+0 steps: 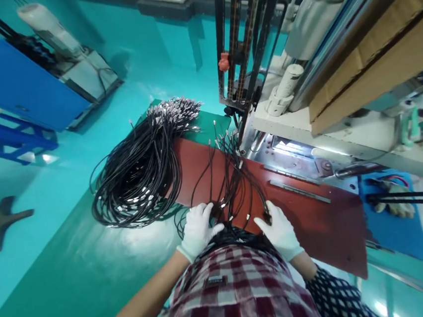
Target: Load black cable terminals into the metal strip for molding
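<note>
Nearest to me is the checked shirt [232, 296], and just beyond it my two white-gloved hands lie on the red mat [315, 228], which I take as my landmark. My left hand [198, 229] lies flat with fingers spread on the mat's near edge, pressing down on the small bunch of black cables [232, 186] rather than gripping it, I judge to keep the strands from sliding. My right hand [280, 231] sits just beside it on the mat, fingers curled lightly onto the same bunch where the cables cross, seemingly pinching a few strands; the grip is loose, not a fist. The bunch fans away from my hands across the mat, its metal-tipped ends pointing toward the machine [296, 145] at the mat's far edge, probably so the tips can be fed there. Left of the mat, on the green desk [76, 276], lies the big coil of cables [139, 180], close at hand as stock, its terminals gathered at the far end. Right of the mat, a spare glove [395, 200] rests on a blue pad [394, 230]. Farther left stands a blue cabinet [17, 87]
</note>
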`<state>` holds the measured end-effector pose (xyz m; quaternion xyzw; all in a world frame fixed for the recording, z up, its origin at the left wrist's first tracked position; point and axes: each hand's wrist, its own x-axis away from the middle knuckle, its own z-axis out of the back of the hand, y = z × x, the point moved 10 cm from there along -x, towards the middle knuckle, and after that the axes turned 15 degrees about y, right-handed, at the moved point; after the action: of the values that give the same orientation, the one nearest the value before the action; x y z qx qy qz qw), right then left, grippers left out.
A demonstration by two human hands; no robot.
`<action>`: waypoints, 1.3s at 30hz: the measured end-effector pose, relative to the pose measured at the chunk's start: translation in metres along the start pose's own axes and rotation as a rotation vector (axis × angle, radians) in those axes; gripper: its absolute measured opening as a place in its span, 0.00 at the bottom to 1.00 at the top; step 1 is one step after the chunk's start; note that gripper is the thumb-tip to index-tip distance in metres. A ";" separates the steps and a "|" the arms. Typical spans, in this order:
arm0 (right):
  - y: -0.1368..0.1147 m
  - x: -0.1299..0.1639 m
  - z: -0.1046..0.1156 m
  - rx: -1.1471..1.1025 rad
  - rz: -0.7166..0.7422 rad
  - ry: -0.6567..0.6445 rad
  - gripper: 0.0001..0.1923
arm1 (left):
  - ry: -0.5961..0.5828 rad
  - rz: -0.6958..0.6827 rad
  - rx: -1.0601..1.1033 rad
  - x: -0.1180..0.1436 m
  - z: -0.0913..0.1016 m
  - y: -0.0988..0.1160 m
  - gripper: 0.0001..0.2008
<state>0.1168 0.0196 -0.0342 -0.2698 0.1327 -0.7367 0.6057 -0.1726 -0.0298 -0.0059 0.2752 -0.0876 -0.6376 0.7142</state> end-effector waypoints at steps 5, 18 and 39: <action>-0.065 -0.038 -0.031 0.119 0.024 -0.022 0.38 | -0.032 0.251 0.201 -0.024 -0.022 -0.004 0.15; -0.134 -0.038 -0.090 -0.339 -0.028 -0.196 0.43 | 0.144 0.582 0.318 -0.050 -0.041 -0.036 0.24; -0.409 -0.026 -0.091 -0.897 0.447 -0.577 0.27 | 0.216 0.335 -0.083 -0.186 0.189 -0.080 0.12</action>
<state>-0.2668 0.1270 0.0984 -0.6556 0.3152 -0.3591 0.5847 -0.3640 0.0920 0.1531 0.2939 -0.0287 -0.4796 0.8263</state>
